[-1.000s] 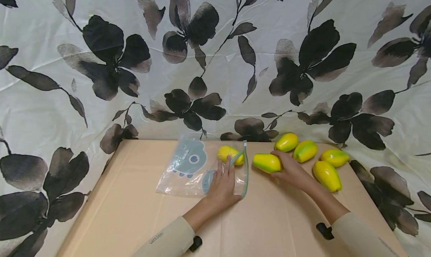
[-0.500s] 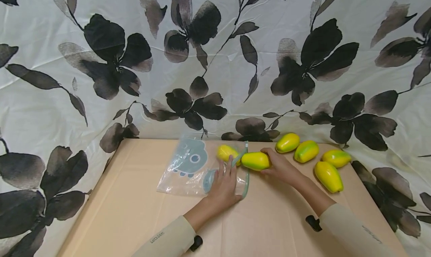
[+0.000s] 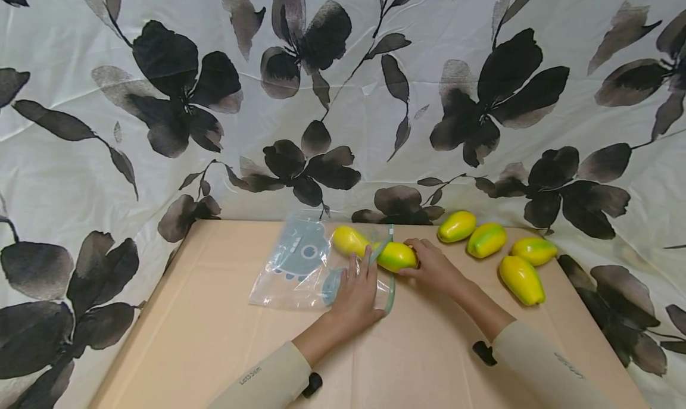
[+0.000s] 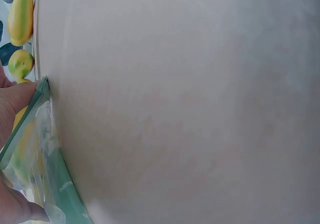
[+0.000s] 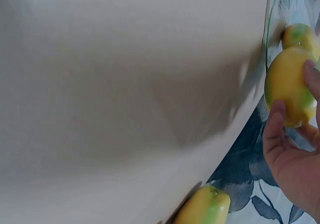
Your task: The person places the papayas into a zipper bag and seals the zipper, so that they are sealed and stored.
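Note:
My left hand (image 3: 354, 293) holds the mouth of a clear zip bag (image 3: 268, 290) with a blue cartoon print. In the left wrist view, its fingers spread the bag's green rim (image 4: 27, 119). A yellow-green papaya (image 3: 347, 240) lies inside the bag. My right hand (image 3: 434, 269) grips a second papaya (image 3: 395, 258) by its right end. That papaya is partly in the bag's mouth, behind the green strip, and meets the first one. In the right wrist view, thumb and fingers curl round the held papaya (image 5: 287, 79).
Several more papayas lie at the board's far right, including one at the back (image 3: 457, 227) and one nearer (image 3: 521, 280). The tan board (image 3: 225, 349) has its far edge against a floral cloth (image 3: 375, 129).
My right hand has carried its papaya leftward from beside the bag into the mouth. The papaya inside has shifted slightly left. My left hand stays in place.

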The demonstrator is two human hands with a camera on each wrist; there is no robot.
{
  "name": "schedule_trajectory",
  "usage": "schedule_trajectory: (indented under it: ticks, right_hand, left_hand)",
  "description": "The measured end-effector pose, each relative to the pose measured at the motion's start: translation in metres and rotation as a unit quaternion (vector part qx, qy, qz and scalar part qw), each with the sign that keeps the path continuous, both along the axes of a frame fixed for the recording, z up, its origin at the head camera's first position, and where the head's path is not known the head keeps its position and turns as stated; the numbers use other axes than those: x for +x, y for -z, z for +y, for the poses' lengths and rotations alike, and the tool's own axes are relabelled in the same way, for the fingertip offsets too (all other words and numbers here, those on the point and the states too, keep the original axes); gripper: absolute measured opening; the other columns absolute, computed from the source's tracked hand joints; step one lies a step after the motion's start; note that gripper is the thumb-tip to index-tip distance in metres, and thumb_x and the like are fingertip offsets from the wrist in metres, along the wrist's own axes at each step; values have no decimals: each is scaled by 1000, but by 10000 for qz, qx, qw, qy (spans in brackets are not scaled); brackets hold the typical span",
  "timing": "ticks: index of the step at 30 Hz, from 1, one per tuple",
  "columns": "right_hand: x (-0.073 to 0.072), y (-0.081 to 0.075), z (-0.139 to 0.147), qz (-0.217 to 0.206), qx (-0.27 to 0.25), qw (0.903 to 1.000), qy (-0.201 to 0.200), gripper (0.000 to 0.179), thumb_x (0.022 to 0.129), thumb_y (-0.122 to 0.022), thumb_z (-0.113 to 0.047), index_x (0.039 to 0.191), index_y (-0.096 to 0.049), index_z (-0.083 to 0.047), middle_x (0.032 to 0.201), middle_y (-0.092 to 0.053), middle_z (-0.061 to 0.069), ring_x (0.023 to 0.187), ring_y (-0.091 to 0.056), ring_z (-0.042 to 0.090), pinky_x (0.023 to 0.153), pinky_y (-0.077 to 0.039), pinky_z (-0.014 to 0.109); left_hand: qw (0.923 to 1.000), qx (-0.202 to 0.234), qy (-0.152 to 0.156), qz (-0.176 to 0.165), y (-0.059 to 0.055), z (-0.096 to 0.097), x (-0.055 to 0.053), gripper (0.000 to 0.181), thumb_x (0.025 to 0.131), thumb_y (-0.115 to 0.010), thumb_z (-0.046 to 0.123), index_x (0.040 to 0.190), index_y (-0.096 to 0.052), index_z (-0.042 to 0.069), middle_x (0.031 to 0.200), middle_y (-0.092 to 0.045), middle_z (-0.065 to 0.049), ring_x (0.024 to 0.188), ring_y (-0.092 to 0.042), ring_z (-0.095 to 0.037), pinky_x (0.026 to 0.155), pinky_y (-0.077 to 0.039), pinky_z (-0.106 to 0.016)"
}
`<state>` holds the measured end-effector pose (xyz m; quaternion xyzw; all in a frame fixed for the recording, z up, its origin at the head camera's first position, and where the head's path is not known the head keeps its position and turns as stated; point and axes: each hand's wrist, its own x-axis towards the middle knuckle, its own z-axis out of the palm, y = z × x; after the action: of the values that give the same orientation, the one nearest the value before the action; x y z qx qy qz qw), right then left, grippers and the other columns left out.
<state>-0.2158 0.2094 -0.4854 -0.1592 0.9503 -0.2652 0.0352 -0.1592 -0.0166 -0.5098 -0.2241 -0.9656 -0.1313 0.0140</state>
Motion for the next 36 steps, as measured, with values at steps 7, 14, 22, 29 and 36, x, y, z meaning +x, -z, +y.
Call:
schedule_trajectory:
  ticks: [7, 14, 22, 29, 36]
  right_hand:
    - [-1, 6, -9, -13, -227, 9997, -103, 71, 86, -85, -22, 144, -52, 0, 125, -60, 21, 101, -61, 28, 92, -57, 44]
    - [-3, 10, -14, -190, -446, 9982, -364, 65, 89, -77, -4, 147, -49, 0, 130, -59, 22, 99, -67, 27, 87, -61, 39]
    - [-9, 15, -22, -251, -732, 9969, -118, 60, 91, -78, -6, 145, -52, -1, 136, -60, 21, 97, -71, 21, 83, -62, 33]
    - [-16, 15, -32, 12, -750, 9971, 102, 57, 85, -84, -11, 133, -57, 3, 124, -65, 19, 90, -70, 19, 78, -61, 30]
    - [-16, 17, -41, 137, -941, 9952, 241, 53, 83, -87, -10, 126, -59, 5, 114, -62, 17, 90, -69, 20, 81, -61, 32]
  left_hand:
    - [10000, 40, 1, -38, 1, -1, -1, 124, 71, -92, 50, 162, -24, 2, 175, -1, -16, 155, -17, -52, 114, -36, -67]
    - [10000, -49, 2, 17, 0, -2, -1, 120, 71, -92, 51, 161, -27, 3, 175, -1, -15, 156, -17, -51, 115, -36, -66]
    - [9999, -43, 73, 127, -1, -2, 0, 120, 73, -91, 51, 162, -25, 3, 174, -2, -16, 155, -17, -53, 114, -37, -67]
    - [9999, -79, 58, 74, -1, -2, 0, 122, 74, -90, 51, 163, -22, 2, 175, 0, -16, 155, -16, -53, 115, -36, -67]
    - [10000, -5, 52, 75, 0, -1, 1, 124, 74, -90, 51, 163, -19, 2, 175, 0, -16, 155, -15, -53, 114, -36, -68]
